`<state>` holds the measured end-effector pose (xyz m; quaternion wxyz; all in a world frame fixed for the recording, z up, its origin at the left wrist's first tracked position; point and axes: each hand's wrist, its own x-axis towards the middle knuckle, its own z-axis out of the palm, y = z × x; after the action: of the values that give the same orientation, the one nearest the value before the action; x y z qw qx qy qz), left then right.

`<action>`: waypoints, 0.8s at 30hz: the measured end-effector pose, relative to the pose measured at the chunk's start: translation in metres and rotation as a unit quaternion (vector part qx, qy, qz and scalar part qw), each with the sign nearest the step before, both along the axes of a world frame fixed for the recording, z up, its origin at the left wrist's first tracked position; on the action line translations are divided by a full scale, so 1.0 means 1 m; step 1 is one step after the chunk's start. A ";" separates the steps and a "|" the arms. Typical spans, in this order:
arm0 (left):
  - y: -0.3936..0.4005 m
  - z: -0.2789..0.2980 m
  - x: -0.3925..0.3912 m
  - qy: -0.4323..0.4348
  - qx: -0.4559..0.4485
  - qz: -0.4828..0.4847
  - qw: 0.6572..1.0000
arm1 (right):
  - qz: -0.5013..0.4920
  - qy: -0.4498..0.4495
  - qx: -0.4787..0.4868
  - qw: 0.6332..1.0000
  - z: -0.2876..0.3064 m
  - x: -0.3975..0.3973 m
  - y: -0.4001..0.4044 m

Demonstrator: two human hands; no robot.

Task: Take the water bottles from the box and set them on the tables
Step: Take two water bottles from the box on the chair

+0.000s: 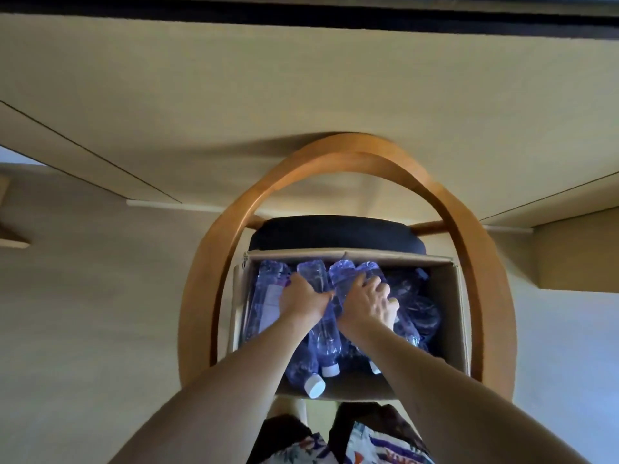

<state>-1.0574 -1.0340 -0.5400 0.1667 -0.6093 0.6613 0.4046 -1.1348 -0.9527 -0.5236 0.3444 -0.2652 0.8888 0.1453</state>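
You are at the picking step: both hands are down in the cardboard box (449, 296), which sits on the dark seat of a wooden armchair (338, 232) pulled up to the pale desk (301, 95). The box holds a loose heap of clear water bottles lying on their sides, white caps pointing toward you.

Your left hand (303, 301) curls its grip over a bottle on the left of the heap (268, 296), thumb lying against the neighbouring bottle (323, 313). Your right hand (370, 301) wraps its grip round another bottle (345, 279) in the middle, fingers spread over the one beside it (373, 272). Both grips look like grasps on bottles, though how firm they are cannot be told from here.

No bottle shows on the desk yet, so the task seems early or between rounds. The next move probably calls for lifting each bottle straight up clear of the box wall and the chair's curved arm (469, 229), then reaching forward to stand them upright on the desk. Expect the piled bottles to roll as you pull yours out.
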 end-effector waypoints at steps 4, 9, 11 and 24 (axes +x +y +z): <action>-0.001 -0.009 -0.003 -0.018 -0.012 -0.052 0.998 | -0.025 0.004 -0.019 0.999 -0.005 -0.005 -0.002; -0.009 -0.001 -0.008 -0.027 0.027 -0.048 0.998 | -0.069 -0.018 -0.050 0.996 -0.002 -0.011 0.004; -0.009 0.008 -0.007 -0.003 0.057 -0.034 0.998 | -0.112 -0.058 -0.042 0.991 0.003 -0.016 0.004; -0.037 0.125 -0.041 0.189 0.238 0.078 0.949 | -0.270 -0.272 -0.089 0.920 0.077 -0.067 -0.001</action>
<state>-1.0984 -1.0709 -0.4146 0.1468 -0.5143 0.5151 0.6697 -1.2017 -0.9536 -0.4463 0.5738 -0.0744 0.8081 -0.1105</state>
